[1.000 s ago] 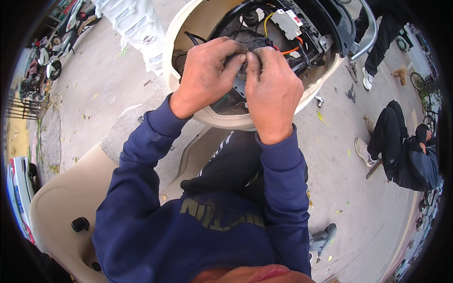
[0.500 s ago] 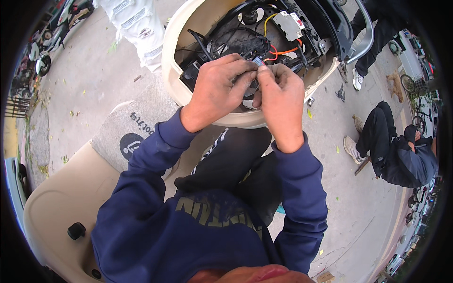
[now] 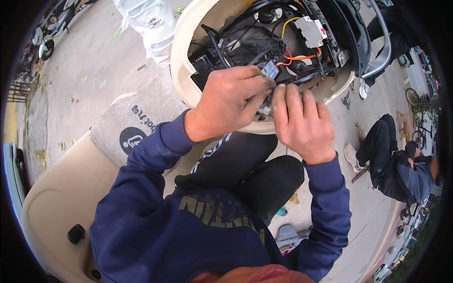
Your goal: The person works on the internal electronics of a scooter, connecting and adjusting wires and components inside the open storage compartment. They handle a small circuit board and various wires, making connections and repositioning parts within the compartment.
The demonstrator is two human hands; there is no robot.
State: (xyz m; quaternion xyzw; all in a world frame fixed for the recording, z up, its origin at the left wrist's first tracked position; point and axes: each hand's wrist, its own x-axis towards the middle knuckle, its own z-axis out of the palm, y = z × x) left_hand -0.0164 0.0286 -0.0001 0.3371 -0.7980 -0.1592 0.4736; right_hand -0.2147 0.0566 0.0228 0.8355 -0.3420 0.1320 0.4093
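An opened cream scooter body (image 3: 184, 56) lies in front of me, its inside full of black cables, orange and yellow wires (image 3: 295, 59) and a white connector block (image 3: 309, 30). My left hand (image 3: 231, 101) pinches a small black module with a blue label (image 3: 270, 69) at the opening's edge. My right hand (image 3: 299, 122) is right beside it, fingertips on the same module and the wiring under it. Both wear dark blue sleeves. What the fingertips grip beneath is hidden.
A detached cream panel (image 3: 56, 203) with a grey mat (image 3: 137, 122) lies at my left. A person in white trousers (image 3: 151, 23) stands at the top. Another person in dark clothes (image 3: 396, 165) crouches at the right on the concrete. A dark scooter part (image 3: 363, 42) is behind.
Both hands have drawn back from deep inside the body toward its near edge, and the small labelled module now shows between the fingertips. The view has shifted slightly.
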